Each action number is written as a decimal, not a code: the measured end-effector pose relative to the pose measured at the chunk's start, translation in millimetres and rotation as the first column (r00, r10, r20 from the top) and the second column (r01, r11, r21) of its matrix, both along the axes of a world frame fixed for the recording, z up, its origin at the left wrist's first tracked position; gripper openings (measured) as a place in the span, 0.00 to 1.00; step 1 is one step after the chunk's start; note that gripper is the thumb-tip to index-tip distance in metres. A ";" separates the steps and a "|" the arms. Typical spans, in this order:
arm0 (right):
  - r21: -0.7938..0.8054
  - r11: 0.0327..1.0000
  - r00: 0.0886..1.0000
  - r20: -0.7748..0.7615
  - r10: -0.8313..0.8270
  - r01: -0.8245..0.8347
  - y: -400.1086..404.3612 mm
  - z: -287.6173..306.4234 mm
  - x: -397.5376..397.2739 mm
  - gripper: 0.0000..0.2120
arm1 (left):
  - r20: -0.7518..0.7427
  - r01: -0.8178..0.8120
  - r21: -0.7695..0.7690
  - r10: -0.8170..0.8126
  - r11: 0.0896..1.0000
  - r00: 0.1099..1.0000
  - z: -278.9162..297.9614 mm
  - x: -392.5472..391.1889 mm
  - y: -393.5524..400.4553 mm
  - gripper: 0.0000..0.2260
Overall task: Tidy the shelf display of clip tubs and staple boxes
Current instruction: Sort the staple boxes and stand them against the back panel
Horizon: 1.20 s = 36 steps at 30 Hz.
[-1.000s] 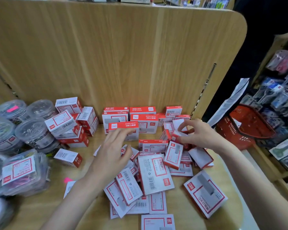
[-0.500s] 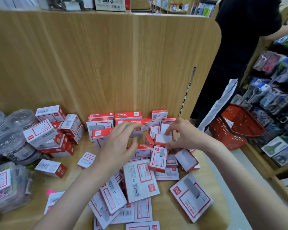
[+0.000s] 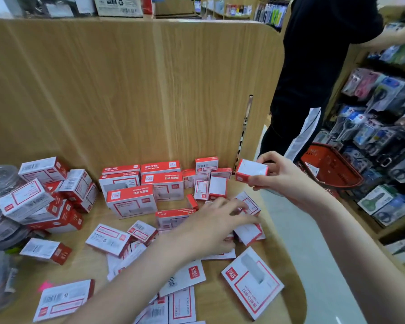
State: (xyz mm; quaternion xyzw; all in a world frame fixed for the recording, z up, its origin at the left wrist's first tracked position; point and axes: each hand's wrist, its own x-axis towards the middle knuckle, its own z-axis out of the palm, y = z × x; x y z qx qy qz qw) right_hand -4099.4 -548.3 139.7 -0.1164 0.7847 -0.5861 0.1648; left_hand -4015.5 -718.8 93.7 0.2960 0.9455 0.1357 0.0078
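From the head camera, the right hand (image 3: 288,176) pinches a small staple box (image 3: 251,171) and holds it up in the air, out past the right edge of the wooden shelf (image 3: 94,265). If the fingers slip, the box could fall to the floor, because no shelf is under it. The box sits at the fingertips, with the thumb under it and the fingers on top.

The left hand (image 3: 211,226) reaches low over the loose staple boxes (image 3: 249,230) near the shelf's right edge. Its fingers are spread and bent over them, but it is too blurry to tell if it holds one. A push here could slide boxes off the edge. The clip tubs (image 3: 0,183) wait far left, well apart from both hands.
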 end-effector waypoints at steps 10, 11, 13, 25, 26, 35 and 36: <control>-0.100 0.993 0.996 -0.058 0.062 -0.067 -18.1 13.3 -0.2 0.13 | -0.087 -0.272 0.576 0.389 0.771 0.917 22.3 19.6 -28.9 0.19; -0.088 0.991 0.993 -0.071 0.098 -0.104 -27.2 16.2 1.6 0.12 | -0.098 -0.314 0.626 0.470 0.714 0.877 26.5 28.0 -41.2 0.19; -0.064 0.981 0.980 -0.095 0.174 -0.181 -51.0 20.6 5.9 0.10 | -0.123 -0.395 0.677 0.624 0.621 0.771 30.7 47.7 -68.8 0.19; -0.001 0.902 0.840 -0.366 0.401 -0.431 -240.8 16.5 42.6 0.13 | -0.342 -0.832 0.262 0.853 0.489 0.394 29.6 144.8 -174.3 0.22; 0.013 0.910 0.835 -0.392 0.387 -0.415 -253.0 15.5 44.6 0.13 | -0.386 -0.854 0.165 0.829 0.494 0.405 25.8 147.5 -178.0 0.21; -0.004 0.837 0.791 -0.328 0.516 -0.548 -262.4 -0.5 69.9 0.12 | -0.382 -0.845 -0.243 0.754 0.476 0.534 14.9 145.5 -203.3 0.20; -0.030 0.837 0.802 -0.307 0.512 -0.546 -257.0 -0.9 69.0 0.11 | -0.380 -0.848 -0.241 0.758 0.473 0.531 13.8 145.7 -205.6 0.19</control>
